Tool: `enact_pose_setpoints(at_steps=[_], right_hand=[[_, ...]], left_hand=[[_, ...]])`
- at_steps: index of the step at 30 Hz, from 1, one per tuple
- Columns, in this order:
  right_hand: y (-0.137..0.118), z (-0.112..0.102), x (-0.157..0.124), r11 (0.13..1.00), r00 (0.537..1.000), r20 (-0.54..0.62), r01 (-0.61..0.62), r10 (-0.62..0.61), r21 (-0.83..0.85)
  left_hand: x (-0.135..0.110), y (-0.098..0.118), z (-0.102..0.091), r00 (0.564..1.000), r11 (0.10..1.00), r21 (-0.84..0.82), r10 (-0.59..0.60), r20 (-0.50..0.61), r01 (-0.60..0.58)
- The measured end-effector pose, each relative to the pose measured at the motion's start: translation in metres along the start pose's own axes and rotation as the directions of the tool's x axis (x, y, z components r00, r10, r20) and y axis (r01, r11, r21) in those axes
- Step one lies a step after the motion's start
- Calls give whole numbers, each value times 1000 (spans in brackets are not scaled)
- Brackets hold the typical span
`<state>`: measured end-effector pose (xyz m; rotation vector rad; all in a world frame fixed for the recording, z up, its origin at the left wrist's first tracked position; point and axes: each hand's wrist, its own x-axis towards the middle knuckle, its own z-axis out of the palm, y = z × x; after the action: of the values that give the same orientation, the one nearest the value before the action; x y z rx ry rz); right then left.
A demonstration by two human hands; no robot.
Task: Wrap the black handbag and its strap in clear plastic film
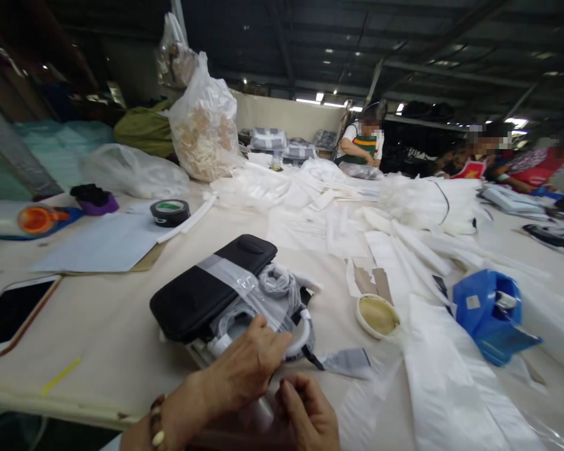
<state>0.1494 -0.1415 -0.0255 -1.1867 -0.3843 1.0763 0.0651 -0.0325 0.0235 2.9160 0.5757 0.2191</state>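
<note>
A black hard-shell case (pixel 211 285) lies at an angle on the table, with a clear plastic band (pixel 228 275) across it. Against its near right side are coils of grey plastic-wrapped strap (pixel 279 280) and a curved white-wrapped handle (pixel 303 335). My left hand (pixel 251 357), a beaded bracelet at the wrist, is closed over the near edge of this bundle; what its fingers grip is hidden. Just right of it and closer to me, my right hand (pixel 310 413) is closed in a pinch, on something too small to name. A bit of clear plastic (pixel 263 413) shows below the hands.
A tape roll (pixel 169 213) sits on paper sheets at left, near a phone (pixel 16 313). To the right are a round shallow dish (pixel 378 315), a blue tape dispenser (pixel 488 313) and white foam strips (pixel 444 369). A stuffed clear bag (pixel 206 125) and co-workers are beyond.
</note>
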Motion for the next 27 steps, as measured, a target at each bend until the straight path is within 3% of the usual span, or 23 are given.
enact_pose_setpoints(at_steps=[3, 8, 14, 21, 27], right_hand=[[15, -2, 16, 995, 999, -7, -36, 37, 93], [21, -14, 28, 982, 985, 77, -162, 156, 92], [12, -7, 26, 974, 975, 7, -222, 222, 55], [8, 4, 25, 987, 987, -29, -156, 158, 42], [-1, 1, 21, 951, 998, -55, 7, -25, -310]], left_hand=[[1, 0, -5, 999, 999, 33, 7, 40, -8], [3, 1, -10, 998, 1000, 7, 4, 65, -4], [1, 0, -14, 996, 999, -35, 10, 85, -7], [6, 3, -12, 990, 983, -119, -136, 47, 140], [13, 6, -13, 974, 969, -104, -222, 47, 225]])
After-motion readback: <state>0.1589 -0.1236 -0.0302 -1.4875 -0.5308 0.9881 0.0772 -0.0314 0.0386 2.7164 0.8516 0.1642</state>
